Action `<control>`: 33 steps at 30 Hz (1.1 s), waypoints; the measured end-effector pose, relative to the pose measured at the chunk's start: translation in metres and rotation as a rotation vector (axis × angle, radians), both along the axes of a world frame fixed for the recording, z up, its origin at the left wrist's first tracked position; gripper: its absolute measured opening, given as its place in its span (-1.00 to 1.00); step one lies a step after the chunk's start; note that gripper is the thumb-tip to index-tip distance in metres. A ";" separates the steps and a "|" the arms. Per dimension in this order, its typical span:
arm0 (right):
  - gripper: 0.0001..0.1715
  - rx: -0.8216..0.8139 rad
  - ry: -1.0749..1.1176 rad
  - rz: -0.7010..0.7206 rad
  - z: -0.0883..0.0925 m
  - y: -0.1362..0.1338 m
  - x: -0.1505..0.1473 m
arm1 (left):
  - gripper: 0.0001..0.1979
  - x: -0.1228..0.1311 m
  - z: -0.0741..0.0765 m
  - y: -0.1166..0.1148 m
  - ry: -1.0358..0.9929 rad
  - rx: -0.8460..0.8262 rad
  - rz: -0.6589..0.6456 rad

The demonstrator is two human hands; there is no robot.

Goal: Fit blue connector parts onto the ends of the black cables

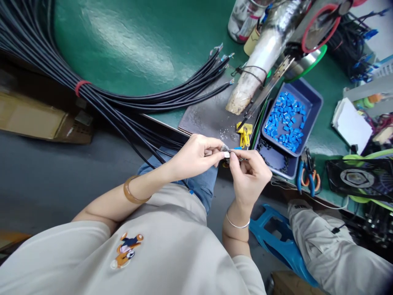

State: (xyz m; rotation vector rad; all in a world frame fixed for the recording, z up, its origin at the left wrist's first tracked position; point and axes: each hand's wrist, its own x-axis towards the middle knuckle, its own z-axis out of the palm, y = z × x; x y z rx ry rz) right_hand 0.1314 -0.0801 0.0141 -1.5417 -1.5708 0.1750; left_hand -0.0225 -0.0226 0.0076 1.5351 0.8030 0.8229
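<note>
Left hand (195,156) faces right hand (251,175) (small piece (225,147) pinched between).

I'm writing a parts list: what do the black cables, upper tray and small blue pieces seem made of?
Black cables: probably plastic or rubber jackets, smooth with a soft sheen; thin wires show at bared ends.
Upper tray: likely moulded plastic, satin, judging by its rounded corners.
Small blue pieces: seemingly hard plastic, from uniform colour and blocky shape; finish unclear.
</note>
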 end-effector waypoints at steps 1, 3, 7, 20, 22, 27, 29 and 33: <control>-0.91 0.007 -0.003 -0.001 -0.002 0.001 0.000 | -0.78 0.001 -0.001 0.000 0.005 0.006 -0.001; -0.89 -0.014 0.040 -0.015 -0.005 0.003 0.000 | -0.77 0.002 -0.003 0.000 0.006 0.011 -0.001; -0.86 -0.154 0.316 0.041 -0.015 0.006 0.007 | -0.81 0.005 -0.008 -0.002 -0.040 0.035 0.047; -0.87 0.207 0.292 -0.115 -0.017 0.005 0.011 | -0.82 0.010 -0.011 0.011 -0.137 -0.094 0.101; -0.90 0.231 0.161 -0.088 -0.021 0.006 0.010 | -0.82 0.012 -0.011 0.014 -0.140 -0.103 0.092; -0.84 0.311 -0.109 0.019 -0.031 0.018 0.009 | -0.84 0.017 -0.013 0.021 -0.188 -0.107 0.091; -0.83 0.325 -0.124 0.024 -0.032 0.023 0.008 | -0.84 0.019 -0.013 0.024 -0.207 -0.105 0.095; -0.85 0.305 -0.051 0.011 -0.029 0.028 0.005 | -0.81 0.022 -0.010 0.028 -0.216 -0.100 0.125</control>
